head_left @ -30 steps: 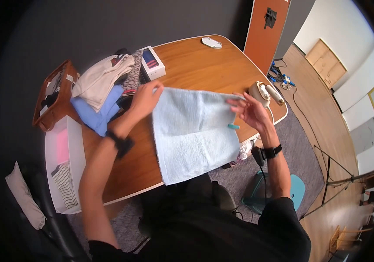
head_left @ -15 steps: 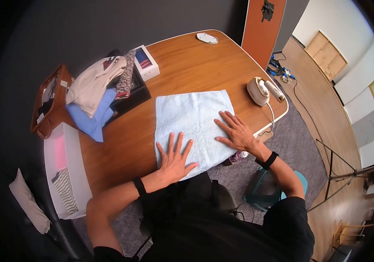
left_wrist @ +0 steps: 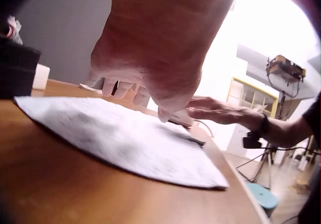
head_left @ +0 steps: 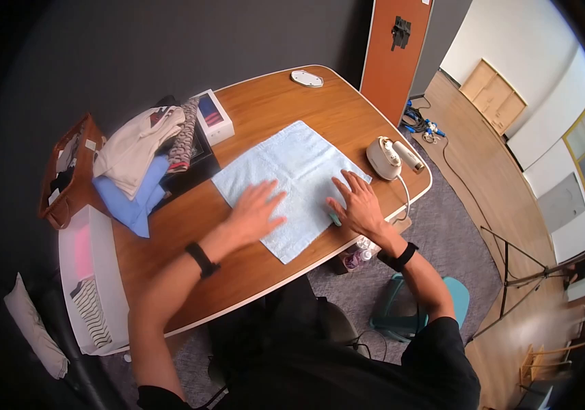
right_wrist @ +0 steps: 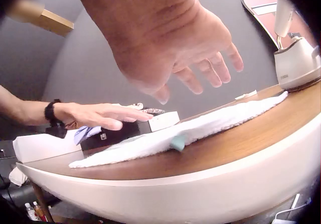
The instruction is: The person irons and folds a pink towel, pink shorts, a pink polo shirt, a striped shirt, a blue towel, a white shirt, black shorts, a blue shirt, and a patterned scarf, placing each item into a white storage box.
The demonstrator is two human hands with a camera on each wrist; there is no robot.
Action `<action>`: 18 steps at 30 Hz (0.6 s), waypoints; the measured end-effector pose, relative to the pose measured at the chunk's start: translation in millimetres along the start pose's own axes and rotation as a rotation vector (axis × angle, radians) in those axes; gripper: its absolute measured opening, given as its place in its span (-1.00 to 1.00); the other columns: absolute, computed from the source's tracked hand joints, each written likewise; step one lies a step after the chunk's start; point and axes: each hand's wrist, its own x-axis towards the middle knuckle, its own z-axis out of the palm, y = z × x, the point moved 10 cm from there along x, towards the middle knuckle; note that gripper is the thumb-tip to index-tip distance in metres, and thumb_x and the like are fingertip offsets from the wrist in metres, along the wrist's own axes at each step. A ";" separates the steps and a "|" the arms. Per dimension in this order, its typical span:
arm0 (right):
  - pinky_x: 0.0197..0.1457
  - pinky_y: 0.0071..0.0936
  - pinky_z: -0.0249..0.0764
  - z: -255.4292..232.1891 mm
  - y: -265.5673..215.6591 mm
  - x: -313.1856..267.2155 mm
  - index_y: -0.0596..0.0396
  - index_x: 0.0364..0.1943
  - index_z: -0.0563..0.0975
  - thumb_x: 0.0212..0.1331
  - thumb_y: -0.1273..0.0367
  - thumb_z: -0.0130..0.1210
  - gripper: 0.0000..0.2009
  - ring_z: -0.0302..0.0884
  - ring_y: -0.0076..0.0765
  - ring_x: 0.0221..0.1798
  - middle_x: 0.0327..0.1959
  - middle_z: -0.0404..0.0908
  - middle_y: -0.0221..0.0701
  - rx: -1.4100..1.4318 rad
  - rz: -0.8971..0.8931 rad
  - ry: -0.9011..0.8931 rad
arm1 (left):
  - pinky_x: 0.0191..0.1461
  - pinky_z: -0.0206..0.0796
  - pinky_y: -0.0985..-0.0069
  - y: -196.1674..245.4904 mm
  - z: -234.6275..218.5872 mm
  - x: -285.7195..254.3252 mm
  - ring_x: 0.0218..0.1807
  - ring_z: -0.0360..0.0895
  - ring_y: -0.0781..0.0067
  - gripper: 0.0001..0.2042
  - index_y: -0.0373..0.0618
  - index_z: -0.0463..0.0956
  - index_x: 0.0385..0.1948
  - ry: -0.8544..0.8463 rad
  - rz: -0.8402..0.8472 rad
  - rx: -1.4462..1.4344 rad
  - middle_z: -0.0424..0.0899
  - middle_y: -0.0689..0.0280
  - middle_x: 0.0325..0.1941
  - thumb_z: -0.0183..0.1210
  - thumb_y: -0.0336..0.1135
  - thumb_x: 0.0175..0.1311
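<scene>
A light blue towel [head_left: 292,157] lies spread on the wooden table, turned so one corner points to the far side and another to the near edge. Small creases cross its middle, and a teal tag [right_wrist: 177,142] sticks out from its right-hand near edge. Over the towel's left near side hovers my left hand [head_left: 255,213], blurred, fingers spread. My right hand [head_left: 357,205] is over the right near side beside the tag, fingers extended and apart; the right wrist view shows a gap between it and the cloth. Neither hand holds anything.
A cream garment steamer [head_left: 383,158] stands right of the towel. Folded clothes [head_left: 135,147] lie on a black box at left, near a white box [head_left: 214,117], a brown basket [head_left: 67,164] and a white bin [head_left: 116,287]. A white oval plate [head_left: 306,78] sits at the far end.
One second ago both hands held the towel raised by its upper corners. It was then laid down with both palms on it. Now it is turned diagonally, farther from me, and the hands have lifted.
</scene>
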 end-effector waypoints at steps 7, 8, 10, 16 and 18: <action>0.57 0.19 0.12 55.1 43.4 -5.8 -0.06 0.50 0.32 0.40 -0.30 -0.13 -0.20 0.07 0.23 0.62 0.57 0.16 0.05 -0.115 0.129 -0.356 | 0.63 -0.37 -0.37 45.8 43.8 -64.7 0.72 -0.29 -0.21 -0.18 -0.04 0.11 0.59 -0.099 0.002 0.120 -0.14 -0.02 0.72 0.02 0.30 0.45; 0.57 0.18 0.12 51.7 45.0 -3.4 -0.05 0.50 0.33 0.40 -0.31 -0.13 -0.20 0.07 0.23 0.62 0.57 0.17 0.04 -0.127 0.126 -0.374 | 0.63 -0.36 -0.37 44.5 41.6 -68.5 0.71 -0.29 -0.22 -0.17 -0.07 0.11 0.58 -0.094 -0.017 0.106 -0.14 -0.03 0.72 0.03 0.30 0.44; 0.50 0.18 0.21 34.2 55.8 6.7 -0.03 0.43 0.40 0.38 -0.18 0.03 -0.30 0.21 0.18 0.54 0.50 0.30 -0.03 -0.128 0.142 -0.316 | 0.63 -0.34 -0.36 43.0 41.6 -78.3 0.71 -0.29 -0.23 -0.16 -0.12 0.11 0.58 -0.091 -0.056 0.073 -0.14 -0.06 0.71 0.05 0.29 0.44; 0.23 -0.01 0.49 -83.6 88.0 42.2 0.11 0.16 0.54 0.13 0.06 0.37 -0.42 0.55 0.10 0.20 0.16 0.57 -0.06 -0.584 0.154 0.365 | 0.65 -0.33 -0.31 56.3 42.9 -97.9 0.71 -0.32 -0.27 -0.17 -0.17 0.10 0.58 -0.048 -0.088 0.079 -0.18 -0.12 0.71 0.09 0.22 0.46; 0.14 -0.01 0.55 -59.8 150.9 43.6 0.08 0.12 0.54 0.08 0.04 0.40 -0.41 0.59 0.11 0.16 0.13 0.60 -0.07 -0.467 0.489 0.010 | 0.66 -0.31 -0.28 69.3 39.1 -103.3 0.70 -0.28 -0.28 -0.17 -0.17 0.11 0.57 -0.037 -0.057 0.086 -0.13 -0.09 0.70 0.15 0.18 0.43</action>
